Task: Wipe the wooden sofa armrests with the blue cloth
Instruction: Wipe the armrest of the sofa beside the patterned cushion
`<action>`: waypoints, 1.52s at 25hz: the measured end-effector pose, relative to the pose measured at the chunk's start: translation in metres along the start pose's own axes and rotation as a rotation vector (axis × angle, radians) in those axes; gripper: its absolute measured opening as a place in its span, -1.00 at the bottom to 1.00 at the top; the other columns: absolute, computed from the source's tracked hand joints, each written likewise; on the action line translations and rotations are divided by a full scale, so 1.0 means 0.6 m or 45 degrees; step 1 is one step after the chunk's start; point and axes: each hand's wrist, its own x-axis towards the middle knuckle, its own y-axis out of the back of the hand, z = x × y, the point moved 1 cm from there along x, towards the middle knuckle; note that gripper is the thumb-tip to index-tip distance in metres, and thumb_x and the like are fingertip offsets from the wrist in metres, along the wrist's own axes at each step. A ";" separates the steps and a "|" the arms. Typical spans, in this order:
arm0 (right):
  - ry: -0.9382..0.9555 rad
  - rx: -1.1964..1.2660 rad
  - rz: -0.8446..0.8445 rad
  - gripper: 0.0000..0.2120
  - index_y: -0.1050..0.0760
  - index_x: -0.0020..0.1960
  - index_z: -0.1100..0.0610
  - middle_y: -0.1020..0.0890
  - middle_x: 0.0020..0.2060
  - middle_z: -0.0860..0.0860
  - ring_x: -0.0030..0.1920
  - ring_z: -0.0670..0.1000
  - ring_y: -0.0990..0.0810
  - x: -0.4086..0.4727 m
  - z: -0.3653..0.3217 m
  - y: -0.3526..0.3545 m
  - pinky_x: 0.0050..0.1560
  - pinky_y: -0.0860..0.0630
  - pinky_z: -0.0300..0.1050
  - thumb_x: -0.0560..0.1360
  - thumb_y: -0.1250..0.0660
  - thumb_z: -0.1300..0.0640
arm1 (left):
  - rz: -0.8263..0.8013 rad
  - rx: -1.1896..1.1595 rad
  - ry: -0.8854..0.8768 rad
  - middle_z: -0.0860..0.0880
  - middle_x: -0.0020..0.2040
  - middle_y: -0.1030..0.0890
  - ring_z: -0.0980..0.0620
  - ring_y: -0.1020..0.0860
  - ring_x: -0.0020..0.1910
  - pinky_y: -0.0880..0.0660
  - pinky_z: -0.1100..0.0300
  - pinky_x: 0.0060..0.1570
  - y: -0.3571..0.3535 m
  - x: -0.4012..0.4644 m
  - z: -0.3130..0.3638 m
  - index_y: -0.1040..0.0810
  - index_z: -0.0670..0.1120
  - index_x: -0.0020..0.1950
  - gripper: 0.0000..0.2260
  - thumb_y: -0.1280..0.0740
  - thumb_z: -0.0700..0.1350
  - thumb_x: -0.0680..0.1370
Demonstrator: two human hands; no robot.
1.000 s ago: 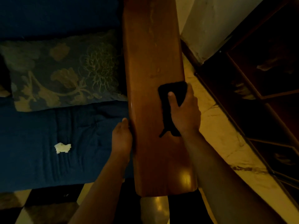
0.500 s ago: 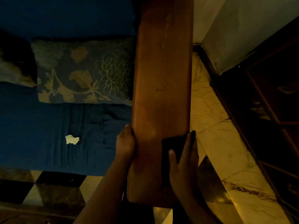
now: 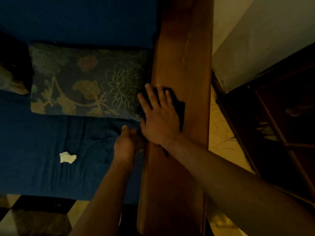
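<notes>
On the armrest (image 3: 184,57), no legible writing.

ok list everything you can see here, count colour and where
armrest: 1, brown wood, runs top to bottom through the middle
cloth: 1, looks near black in this light, flat on the armrest under the right hand
sofa seat: 1, dark blue, left of the armrest
cushion: 1, blue-grey with a pale floral print, on the seat against the armrest
crumpled scrap: 1, whitish, on the seat
floor: pale marbled tiles, right of the armrest
wall: pale, upper right
cabinet: 1, dark wood, far right
right hand: 1, fingers spread flat, presses the cloth on the armrest's inner edge
left hand: 1, beside the armrest's inner edge, grip unclear
</notes>
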 end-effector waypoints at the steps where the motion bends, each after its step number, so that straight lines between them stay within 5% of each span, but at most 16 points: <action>1: -0.097 0.051 0.048 -0.24 -0.05 0.67 0.05 0.04 0.67 0.16 0.64 0.28 0.14 0.015 0.017 0.005 0.61 0.19 0.25 0.57 -0.17 -0.22 | -0.070 0.003 -0.021 -0.14 0.12 -0.69 -0.11 -0.65 0.09 -0.55 0.02 -0.03 -0.013 0.003 0.011 -0.61 -0.13 0.27 -0.47 -0.03 0.20 0.70; 6: -0.618 0.188 0.196 -0.12 0.04 0.67 0.10 -0.03 0.64 0.24 0.63 0.32 0.04 0.026 0.102 0.023 0.61 0.08 0.28 0.56 0.01 -0.43 | -0.156 0.227 -0.215 0.03 -0.07 -0.63 0.07 -0.59 -0.07 -0.51 0.04 0.03 -0.067 0.018 0.062 -0.57 0.12 -0.11 -0.62 -0.04 0.20 0.69; 10: -1.085 0.747 0.229 -0.13 -0.13 0.61 0.12 -0.41 0.46 0.26 0.37 0.30 -0.48 -0.016 0.178 0.016 0.26 -0.48 0.18 0.54 -0.13 -0.45 | -0.160 0.340 -0.328 0.07 -0.15 -0.57 0.12 -0.53 -0.16 -0.47 0.14 -0.14 -0.085 0.027 0.073 -0.52 0.11 -0.13 -0.66 -0.06 0.20 0.69; 12: -1.220 1.280 0.191 -0.31 -0.52 0.21 0.21 -0.65 0.03 0.17 0.00 0.19 -0.64 -0.042 0.211 0.013 -0.06 -0.52 0.05 0.56 -0.16 -0.42 | -0.120 0.413 -0.310 0.02 -0.05 -0.57 0.13 -0.52 -0.12 -0.42 0.09 -0.08 -0.094 0.033 0.075 -0.56 0.00 0.12 -0.58 -0.04 0.23 0.68; 14: -1.384 1.510 0.147 -0.39 -0.47 -0.21 0.18 -0.55 -0.33 0.07 -0.32 0.10 -0.53 -0.090 0.214 0.012 -0.29 -0.37 -0.07 0.61 -0.12 -0.36 | -0.083 0.416 -0.273 0.01 -0.02 -0.55 0.13 -0.50 -0.10 -0.40 0.08 -0.02 -0.102 0.036 0.074 -0.48 -0.10 0.32 -0.51 -0.04 0.24 0.67; 16: -1.507 1.523 0.156 -0.42 -0.40 -0.32 0.09 -0.45 -0.48 -0.05 -0.46 0.01 -0.42 -0.158 0.178 0.003 -0.42 -0.28 -0.14 0.63 -0.08 -0.33 | -0.051 0.429 -0.258 0.05 -0.04 -0.51 0.17 -0.45 -0.15 -0.37 0.12 -0.06 -0.109 0.038 0.077 -0.44 -0.11 0.40 -0.49 -0.03 0.23 0.68; 18: -1.433 1.397 0.146 -0.39 -0.53 -0.15 0.05 -0.56 -0.40 -0.05 -0.40 0.01 -0.53 -0.223 0.121 -0.009 -0.40 -0.46 -0.08 0.59 -0.02 -0.43 | -0.024 0.425 -0.265 0.06 -0.04 -0.50 0.17 -0.45 -0.15 -0.34 0.10 0.00 -0.113 0.039 0.080 -0.45 -0.10 0.40 -0.48 -0.02 0.23 0.68; 19: -1.354 1.291 0.148 -0.36 -0.57 0.16 0.03 -0.67 -0.13 0.04 -0.17 0.08 -0.65 -0.246 0.092 -0.018 -0.18 -0.62 0.06 0.57 0.00 -0.44 | -0.006 0.401 -0.263 0.04 -0.02 -0.53 0.11 -0.49 -0.11 -0.36 0.07 0.03 -0.114 0.039 0.083 -0.48 -0.10 0.37 -0.49 -0.03 0.23 0.68; 20: -1.250 1.100 0.174 -0.30 -0.40 0.48 0.04 -0.62 0.23 0.14 0.16 0.17 -0.63 -0.259 0.067 -0.025 0.12 -0.61 0.20 0.56 -0.02 -0.41 | 0.014 0.373 -0.251 -0.01 0.02 -0.56 0.05 -0.53 -0.06 -0.39 0.04 0.06 -0.112 0.041 0.084 -0.53 -0.10 0.31 -0.49 -0.03 0.24 0.68; 22: -0.990 0.660 0.153 -0.22 -0.10 0.65 0.15 -0.25 0.59 0.23 0.55 0.30 -0.28 -0.250 0.039 -0.033 0.48 -0.32 0.33 0.57 -0.06 -0.28 | 0.035 0.319 -0.200 -0.09 0.02 -0.63 -0.03 -0.59 -0.04 -0.48 -0.01 0.08 -0.107 0.047 0.084 -0.59 -0.04 0.05 -0.53 -0.03 0.25 0.67; 26: -0.294 0.225 0.081 -0.25 -0.09 0.65 0.12 -0.09 0.65 0.17 0.63 0.33 0.04 -0.127 0.036 -0.002 0.59 0.04 0.36 0.61 -0.07 -0.27 | 0.044 0.209 -0.061 -0.15 -0.05 -0.66 -0.11 -0.63 -0.04 -0.54 -0.07 0.14 -0.101 0.062 0.097 -0.60 -0.05 -0.08 -0.51 -0.03 0.24 0.67; 30: 0.239 0.067 0.047 -0.31 -0.23 0.62 -0.03 -0.06 0.66 0.08 0.65 0.27 0.11 0.034 0.064 0.014 0.58 0.07 0.35 0.56 -0.13 -0.29 | 0.005 0.068 -0.080 -0.18 0.27 -0.61 -0.12 -0.58 0.23 -0.45 -0.09 0.36 -0.091 0.070 0.109 -0.54 -0.12 0.37 -0.51 -0.07 0.18 0.70; 34: 0.150 0.008 0.151 -0.36 -0.34 0.56 -0.02 -0.14 0.65 0.08 0.65 0.27 0.06 0.159 0.111 0.029 0.59 0.12 0.32 0.57 -0.10 -0.30 | -0.075 0.105 -0.244 -0.11 0.33 -0.60 -0.01 -0.59 0.20 -0.47 -0.04 0.33 -0.128 0.088 0.138 -0.57 0.07 0.28 -0.64 -0.07 0.16 0.70; 38: -0.035 0.071 0.248 -0.29 -0.18 0.64 0.01 -0.18 0.63 0.15 0.63 0.31 0.00 0.216 0.156 0.047 0.59 0.08 0.32 0.59 -0.07 -0.33 | -0.050 0.244 -0.400 -0.02 0.28 -0.59 0.12 -0.55 0.14 -0.46 0.18 0.12 -0.181 0.111 0.197 -0.49 -0.05 0.43 -0.56 -0.07 0.15 0.70</action>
